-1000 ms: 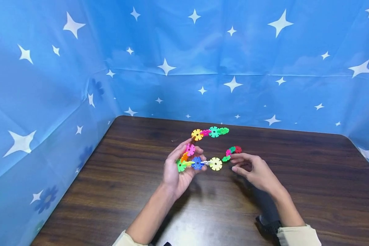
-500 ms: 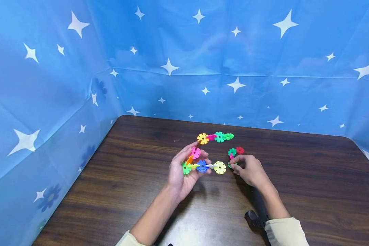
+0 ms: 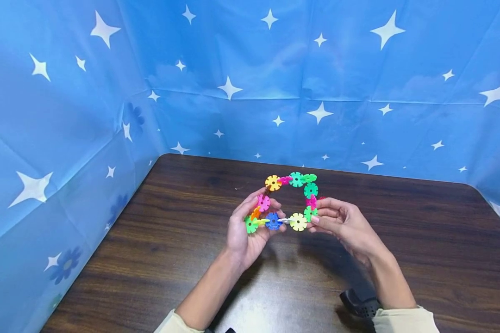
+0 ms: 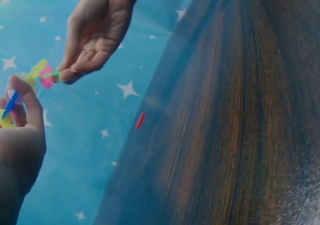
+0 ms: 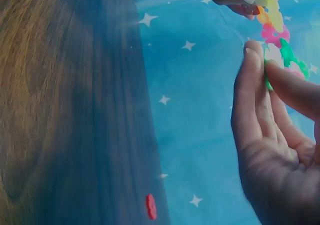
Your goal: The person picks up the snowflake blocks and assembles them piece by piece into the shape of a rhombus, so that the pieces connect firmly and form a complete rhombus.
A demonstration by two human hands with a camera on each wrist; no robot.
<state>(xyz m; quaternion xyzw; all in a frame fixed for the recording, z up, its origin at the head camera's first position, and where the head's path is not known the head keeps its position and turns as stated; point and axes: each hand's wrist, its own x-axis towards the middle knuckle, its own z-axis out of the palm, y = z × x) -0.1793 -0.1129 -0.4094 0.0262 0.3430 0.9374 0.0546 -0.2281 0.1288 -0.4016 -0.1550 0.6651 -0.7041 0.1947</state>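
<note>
My left hand [image 3: 246, 236] holds a bent chain of slotted plastic flower discs. Its blue disc [image 3: 273, 221] lies by the fingers, and a pale yellow disc [image 3: 297, 222] forms the lower right end. A light green disc [image 3: 310, 178] ends the upper row. My right hand [image 3: 350, 226] pinches the lower green disc [image 3: 310, 213] of a short green-pink-green chain, standing upright between those two ends. Whether the short chain touches either end is unclear. In the right wrist view, the right thumb and fingertips [image 5: 253, 55] grip the green disc's edge.
A loose red disc [image 4: 140, 121] lies on the dark wooden table [image 3: 158, 240], mostly hidden behind the right hand in the head view. Blue star-patterned cloth [image 3: 250, 115] stands behind and left. A black strap device [image 3: 358, 304] sits at the right wrist.
The short chain in my right hand has turned upright and moved up to the long chain's open side. My left hand stays nearly in place, and the red disc is now mostly covered.
</note>
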